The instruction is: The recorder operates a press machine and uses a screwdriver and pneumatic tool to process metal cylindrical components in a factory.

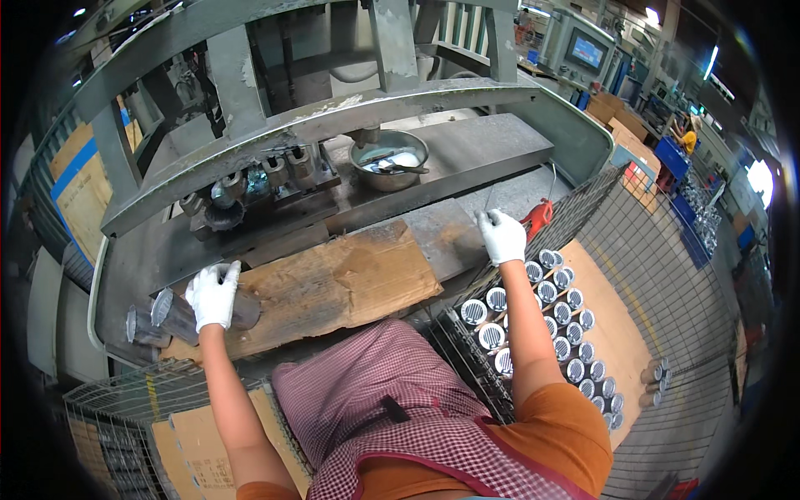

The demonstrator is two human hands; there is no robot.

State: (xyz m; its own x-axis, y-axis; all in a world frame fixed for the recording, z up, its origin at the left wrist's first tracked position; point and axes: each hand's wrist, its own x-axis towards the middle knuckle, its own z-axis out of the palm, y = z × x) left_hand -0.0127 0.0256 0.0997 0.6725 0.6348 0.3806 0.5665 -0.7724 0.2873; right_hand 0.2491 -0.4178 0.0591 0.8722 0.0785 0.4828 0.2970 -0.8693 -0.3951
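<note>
Judging by the wire basket (pixel 642 242) on my right, much of the work is behind me: finished cylinders (pixel 557 307) with slotted caps stand there in neat rows, though bare cardboard remains at its far side. My left hand (pixel 213 293) is wrapped around a dull grey metal tube (pixel 173 315) lying on the cardboard sheet (pixel 333 283) over the tabletop (another lies just beside it). My right hand (pixel 502 235) rests on the basket's rim; whether it pinches anything, I cannot tell.
</note>
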